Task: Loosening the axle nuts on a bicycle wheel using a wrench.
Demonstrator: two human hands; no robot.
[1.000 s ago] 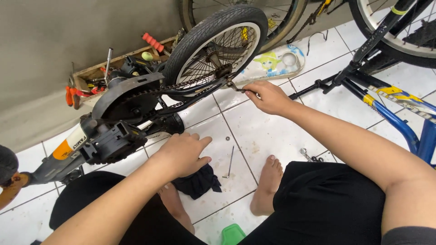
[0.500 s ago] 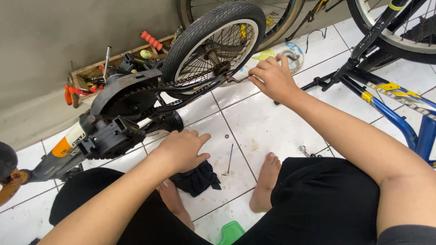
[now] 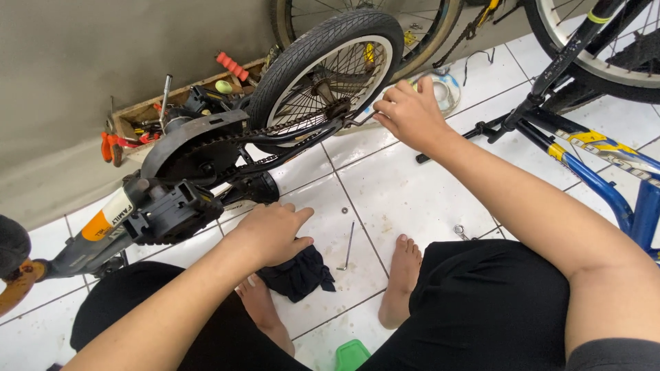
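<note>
Seated barefoot on white floor tiles (image 3: 405,199) beside a small bicycle (image 3: 206,172) laid on its side, rear wheel (image 3: 323,75) raised toward the wall so hub and chain (image 3: 275,130) face up within easy reach. Right hand (image 3: 412,113) curled at the rear axle end, fingers closed around a small metal part or tool there, exact object too small to tell. Left hand (image 3: 271,233) open and flat, palm down on the floor near the pedal (image 3: 168,213), apparently for balance, gripping nothing. Just below it, a crumpled black rag (image 3: 299,275); close by, a thin metal rod (image 3: 348,246) and a small nut (image 3: 344,210), loose on the tiles within reach. Wooden tool tray (image 3: 151,113) against the wall behind; blue bicycle frame (image 3: 605,185) standing at right.
</note>
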